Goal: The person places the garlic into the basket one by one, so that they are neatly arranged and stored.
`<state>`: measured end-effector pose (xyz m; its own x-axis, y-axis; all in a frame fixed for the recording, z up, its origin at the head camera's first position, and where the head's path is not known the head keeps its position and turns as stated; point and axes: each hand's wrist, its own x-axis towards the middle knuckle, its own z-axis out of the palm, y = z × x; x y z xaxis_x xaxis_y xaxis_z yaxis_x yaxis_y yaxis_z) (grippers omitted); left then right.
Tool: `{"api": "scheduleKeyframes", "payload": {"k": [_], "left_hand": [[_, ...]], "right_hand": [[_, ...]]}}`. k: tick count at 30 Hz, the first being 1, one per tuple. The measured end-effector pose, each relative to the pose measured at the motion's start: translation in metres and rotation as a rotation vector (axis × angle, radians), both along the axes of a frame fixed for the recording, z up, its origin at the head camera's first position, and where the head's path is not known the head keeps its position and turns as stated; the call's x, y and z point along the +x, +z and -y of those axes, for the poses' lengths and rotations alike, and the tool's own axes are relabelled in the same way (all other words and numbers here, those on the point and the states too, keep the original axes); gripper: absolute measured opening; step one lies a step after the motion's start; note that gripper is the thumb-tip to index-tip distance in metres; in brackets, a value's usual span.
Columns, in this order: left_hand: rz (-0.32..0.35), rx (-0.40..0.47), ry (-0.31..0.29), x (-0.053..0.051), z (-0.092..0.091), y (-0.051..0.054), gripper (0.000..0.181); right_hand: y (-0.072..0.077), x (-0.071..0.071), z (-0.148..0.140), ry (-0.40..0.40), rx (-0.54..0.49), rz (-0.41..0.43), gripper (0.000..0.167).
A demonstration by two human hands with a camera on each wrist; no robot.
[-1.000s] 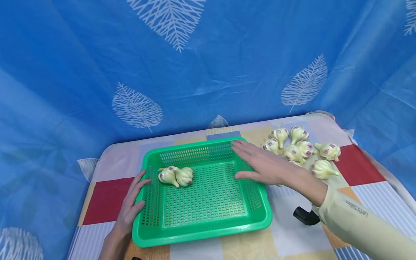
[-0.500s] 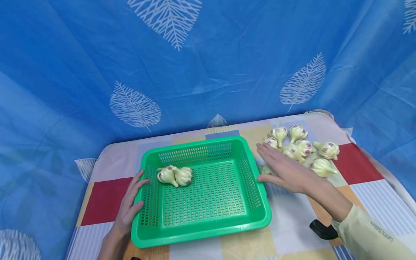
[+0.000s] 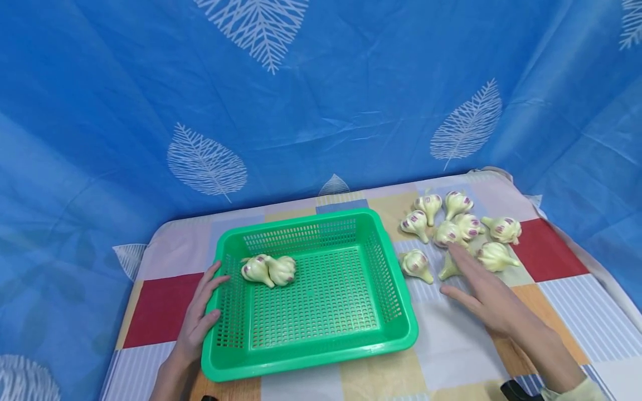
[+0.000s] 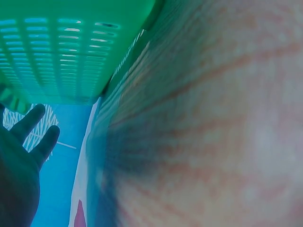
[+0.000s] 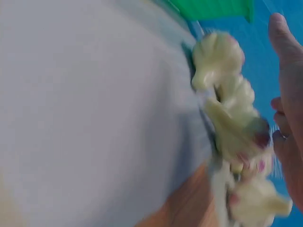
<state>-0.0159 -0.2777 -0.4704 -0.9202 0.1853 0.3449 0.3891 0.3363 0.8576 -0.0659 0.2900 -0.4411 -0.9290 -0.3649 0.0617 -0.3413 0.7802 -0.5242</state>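
Against the left rim of a green plastic basket rests my left hand, its fingertips reaching over the edge. In the left wrist view the fingers of that hand look straight and spread beside the perforated wall. Two garlic bulbs, one of them this bulb, lie together in the basket's left part. My right hand is over a garlic bulb on the table, which it partly hides. Its fingers are extended with the thumb apart. The right wrist view has a garlic bulb near the palm, not gripped.
Several more garlic bulbs lie at the table's back right, among them one bulb close to the basket's right side. A checked cloth covers the table. Behind it hangs a blue curtain with white leaf prints.
My right hand has moved from above the basket's right side rightward and toward me, to the garlic bulbs, uncovering some. My left hand stays at the basket's rim.
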Motion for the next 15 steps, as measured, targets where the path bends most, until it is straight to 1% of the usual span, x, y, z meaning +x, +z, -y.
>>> {"api": "scheduleKeyframes", "payload": {"k": [3,7,8,10,13,15], "left_hand": [[0.009,0.014,0.003,-0.001,-0.002,0.000,0.058],[0.011,0.025,0.010,0.000,-0.001,-0.001,0.057],[0.011,0.026,0.009,0.000,-0.001,-0.001,0.057],[0.012,0.025,0.008,0.000,-0.001,0.000,0.057],[0.017,0.025,0.009,0.000,-0.002,0.000,0.058],[0.022,0.027,0.010,0.000,-0.002,0.001,0.058]], "right_hand": [[-0.005,0.013,-0.014,-0.036,-0.006,-0.035,0.090],[-0.011,0.026,-0.030,-0.085,-0.052,-0.063,0.091],[-0.013,0.029,-0.035,-0.098,-0.071,-0.089,0.090],[-0.016,0.037,-0.044,-0.149,-0.119,-0.132,0.090],[-0.023,0.046,-0.057,-0.238,-0.182,-0.236,0.088],[-0.029,0.051,-0.065,-0.309,-0.225,-0.267,0.088]]}}
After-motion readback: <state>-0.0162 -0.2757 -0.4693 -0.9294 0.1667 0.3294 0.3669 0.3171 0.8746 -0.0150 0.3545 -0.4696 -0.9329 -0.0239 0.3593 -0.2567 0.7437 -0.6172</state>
